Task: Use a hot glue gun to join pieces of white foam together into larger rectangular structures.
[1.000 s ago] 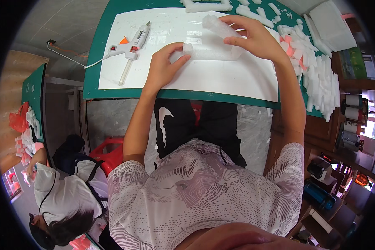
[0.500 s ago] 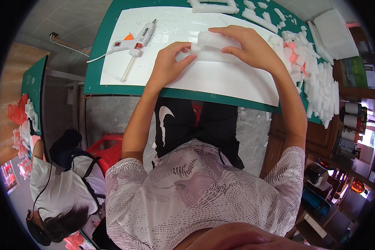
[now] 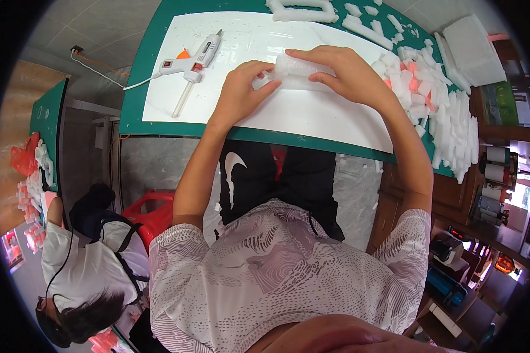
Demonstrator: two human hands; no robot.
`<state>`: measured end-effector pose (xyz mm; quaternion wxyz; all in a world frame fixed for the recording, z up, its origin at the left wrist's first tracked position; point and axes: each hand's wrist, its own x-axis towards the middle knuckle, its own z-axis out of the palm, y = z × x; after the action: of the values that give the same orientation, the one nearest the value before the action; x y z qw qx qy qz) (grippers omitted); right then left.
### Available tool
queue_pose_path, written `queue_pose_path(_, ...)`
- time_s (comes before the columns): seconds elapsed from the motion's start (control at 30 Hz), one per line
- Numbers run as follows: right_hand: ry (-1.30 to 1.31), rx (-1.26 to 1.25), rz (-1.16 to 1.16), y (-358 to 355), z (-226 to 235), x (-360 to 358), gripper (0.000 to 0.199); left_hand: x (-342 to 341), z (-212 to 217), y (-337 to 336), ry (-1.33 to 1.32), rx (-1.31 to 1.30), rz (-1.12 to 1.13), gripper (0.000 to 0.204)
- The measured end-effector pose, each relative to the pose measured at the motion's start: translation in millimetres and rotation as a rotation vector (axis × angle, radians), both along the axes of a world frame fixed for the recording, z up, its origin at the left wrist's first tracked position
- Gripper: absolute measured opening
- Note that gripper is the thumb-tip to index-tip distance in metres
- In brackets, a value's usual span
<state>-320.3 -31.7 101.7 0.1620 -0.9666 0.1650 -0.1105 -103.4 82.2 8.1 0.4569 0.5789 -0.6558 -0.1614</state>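
A translucent white foam block (image 3: 294,72) lies on the white board (image 3: 176,59), long side across me. My right hand (image 3: 350,76) grips it from the right, fingers over the far edge and thumb on the near side. At its left end is my left hand (image 3: 241,91), fingers and thumb curved round that end. A small white bit shows between those fingertips, but I cannot make out its shape. To the left rests a white hot glue gun (image 3: 201,56) with a glue stick (image 3: 183,99) sticking out of its back and an orange trigger.
White and pink foam scraps (image 3: 418,76) and long foam strips (image 3: 456,129) cover the right of the green table (image 3: 136,112). A foam frame (image 3: 303,13) lies at the far edge. The glue gun's cord (image 3: 138,84) runs left. A person (image 3: 94,270) sits lower left.
My right hand and the foam block have shifted slightly left and down. The left hand's fingers have come closer to the block's end.
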Motion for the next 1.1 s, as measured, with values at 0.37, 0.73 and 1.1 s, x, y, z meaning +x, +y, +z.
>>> queue_pose_path(0.37,0.047,0.015,-0.028,-0.2,-4.9,0.5,0.056,-2.4,28.2,3.3,0.27,0.096,-0.078,0.034)
queue_pose_path(0.73,-0.241,0.12,-0.153,-25.2,-12.2,-19.5,0.035,-15.5,25.3,-18.5,0.376,0.113,0.054,0.017)
queue_pose_path(1.1,-0.228,0.253,-0.307,-34.8,-32.3,-33.7,0.039,-14.7,32.8,-16.4,0.369,0.18,0.065,0.017)
